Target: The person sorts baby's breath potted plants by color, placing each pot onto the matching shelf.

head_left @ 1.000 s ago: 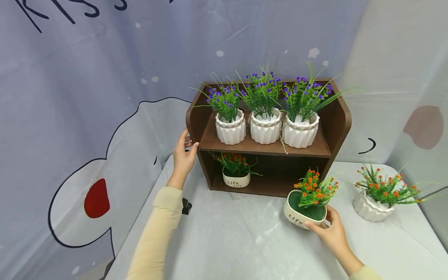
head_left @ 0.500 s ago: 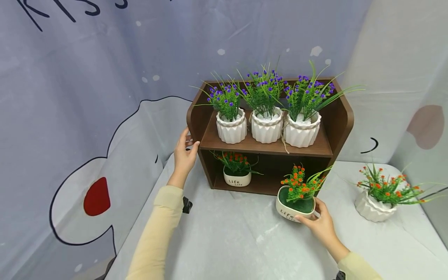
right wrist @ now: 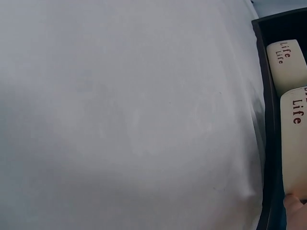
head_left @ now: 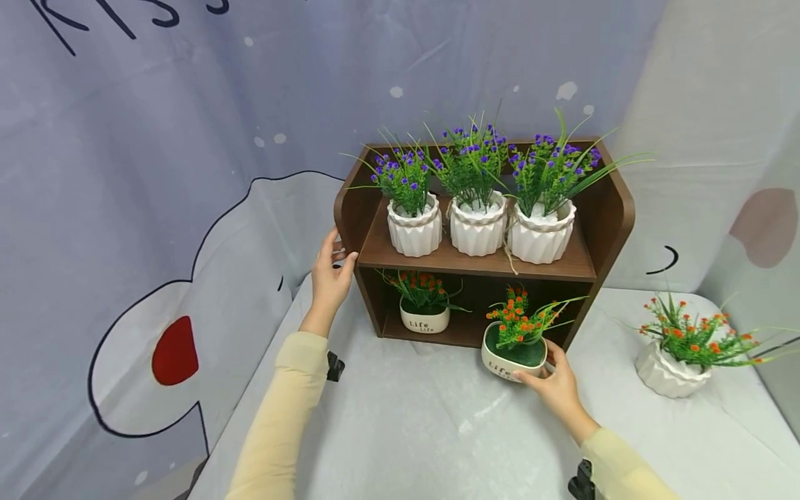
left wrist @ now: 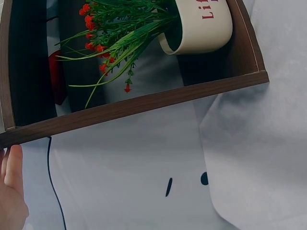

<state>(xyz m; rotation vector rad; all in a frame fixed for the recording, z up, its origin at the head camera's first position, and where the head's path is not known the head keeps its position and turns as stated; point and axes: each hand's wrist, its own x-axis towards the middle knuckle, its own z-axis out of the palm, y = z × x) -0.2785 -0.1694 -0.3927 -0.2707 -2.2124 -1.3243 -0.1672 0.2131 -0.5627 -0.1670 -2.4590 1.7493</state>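
Note:
My right hand point(head_left: 559, 389) holds a cream "Life" potted plant point(head_left: 502, 367) with orange flowers by its right end, thumb in front. The pot is tilted, at the front of the lower tier of a brown wooden shelf point(head_left: 478, 264). In the right wrist view, my thumb presses the end of that pot point(right wrist: 293, 153). My left hand point(head_left: 329, 278) touches the shelf's left side panel, fingers fairly straight; in the left wrist view the fingers point(left wrist: 14, 167) meet the panel's edge. A matching "Life" potted plant point(head_left: 425, 321) stands inside the lower tier at left.
On the top tier stand three white fluted pots with purple flowers, the left point(head_left: 415, 232), middle point(head_left: 478, 229) and right point(head_left: 542, 236). A white fluted pot point(head_left: 669, 371) with orange flowers sits on the grey-white tabletop point(head_left: 425, 430) at right. A patterned curtain point(head_left: 156, 173) hangs behind.
My right hand has carried the "Life" potted plant leftward and slightly up, toward the lower tier's opening. The left hand keeps its place on the shelf's side.

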